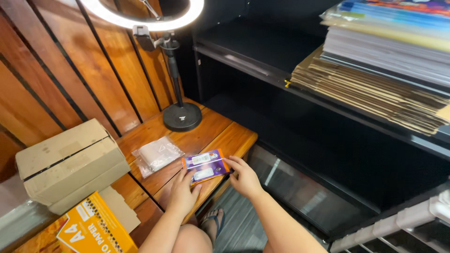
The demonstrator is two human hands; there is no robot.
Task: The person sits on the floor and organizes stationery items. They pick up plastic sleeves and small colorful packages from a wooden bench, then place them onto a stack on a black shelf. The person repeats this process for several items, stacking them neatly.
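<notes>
A small purple and orange packet [205, 166] lies flat on the wooden table [211, 131] near its front right corner. My left hand [183, 194] rests on the table with its fingers touching the packet's near edge. My right hand [244, 177] grips the packet's right end with fingers and thumb. Just left of the packet lies a clear plastic bag [157, 154] with something white inside.
A ring light on a black stand [180, 115] rises at the table's back. A closed cardboard box [70, 161] and an orange paper carton [96, 227] sit at the left. Black shelving [328, 100] at the right carries stacked flat cardboard [375, 91] and paper. My sandalled foot [213, 220] is below.
</notes>
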